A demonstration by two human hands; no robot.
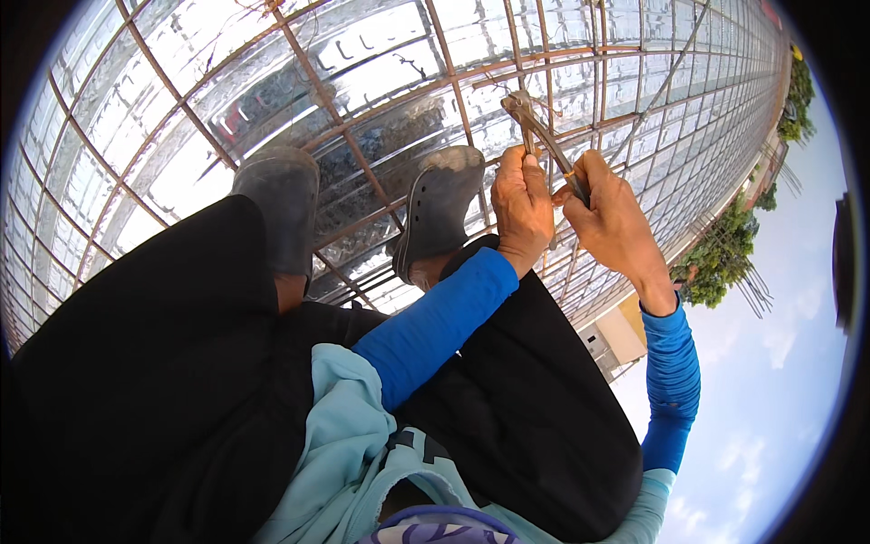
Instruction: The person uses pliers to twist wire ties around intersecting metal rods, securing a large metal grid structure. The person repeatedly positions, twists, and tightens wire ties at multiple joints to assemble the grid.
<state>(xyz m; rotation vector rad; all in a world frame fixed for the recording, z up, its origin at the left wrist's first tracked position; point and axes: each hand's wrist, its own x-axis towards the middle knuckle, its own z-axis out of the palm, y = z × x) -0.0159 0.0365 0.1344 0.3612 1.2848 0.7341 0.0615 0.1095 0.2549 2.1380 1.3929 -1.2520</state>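
Note:
A pair of end-cutting pincers (pixel 551 143) spans my two hands, its rounded jaws pointing away over the rusty rebar mesh (pixel 440 41). My left hand (pixel 524 208) is closed around one handle, fingers curled and thumb on top. The other handle is in the fist of my right hand (pixel 612 218), slightly farther right. Close to the jaws, thin tie wire sticks out near a crossing of bars. Whether the jaws grip that wire is too small to tell.
My dark clogs (pixel 439 204) stand on the mesh, with shiny ribbed sheeting (pixel 372 45) underneath. The bar grid stretches far to both sides. Off to the right are trees (pixel 725 263), upright rebar ends (pixel 754 292) and a pale building (pixel 621 335).

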